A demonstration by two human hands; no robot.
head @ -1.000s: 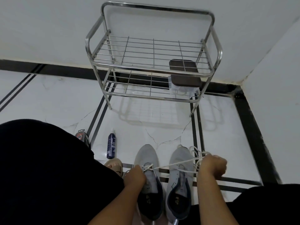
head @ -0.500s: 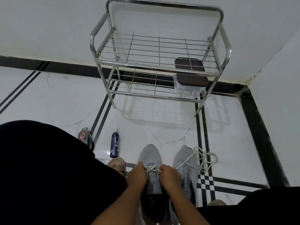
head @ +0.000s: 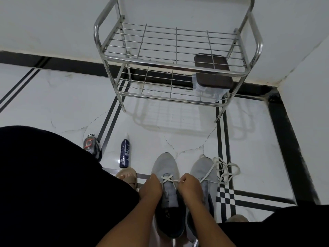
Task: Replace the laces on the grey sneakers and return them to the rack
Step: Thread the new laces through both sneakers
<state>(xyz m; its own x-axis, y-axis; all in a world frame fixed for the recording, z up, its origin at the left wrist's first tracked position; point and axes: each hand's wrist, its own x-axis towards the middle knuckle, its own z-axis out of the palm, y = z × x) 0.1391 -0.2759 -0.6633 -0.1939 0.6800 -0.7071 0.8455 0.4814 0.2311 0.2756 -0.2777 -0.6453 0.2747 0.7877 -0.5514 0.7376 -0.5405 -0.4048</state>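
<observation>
Right hand [head: 190, 187] back at lace [head: 168, 179]; both hands' fingers pinching it; two sneakers [head: 166, 164].

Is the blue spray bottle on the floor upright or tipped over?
Tipped over: the blue spray bottle lies flat on the floor tiles, nozzle pointing toward the rack.

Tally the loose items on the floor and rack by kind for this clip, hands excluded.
Grey sneakers: 2, left one and right one
White laces: 2, one crossed on the left sneaker, one trailing from the right sneaker
Blue spray bottle: 1
Small packaged item: 1
Brown-lidded container: 1
Metal rack: 1
Total: 8
</observation>
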